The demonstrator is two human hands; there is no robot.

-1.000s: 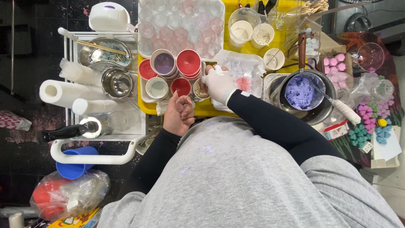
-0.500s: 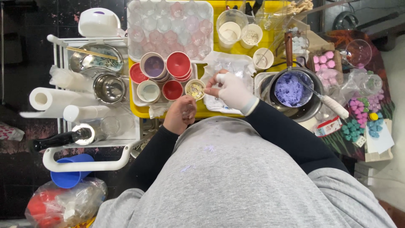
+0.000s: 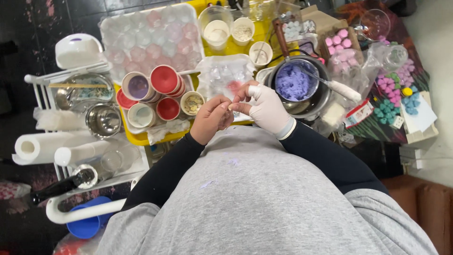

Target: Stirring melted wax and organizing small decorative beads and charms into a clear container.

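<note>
Gloved right hand point(image 3: 265, 107) meets bare left hand point(image 3: 211, 118) beside two red cups point(image 3: 165, 79).

- You had a pan point(image 3: 302, 87) of purple wax beside a clear mould point(image 3: 222, 78).
- Red and white cups point(image 3: 155, 92) stood clustered on your yellow tray point(image 3: 137, 138).
- A steel bowl point(image 3: 103, 120) sat in the white rack point(image 3: 71, 215) near paper rolls point(image 3: 40, 147).
- Pink and teal shapes point(image 3: 394, 97) lay at your far right.
</note>
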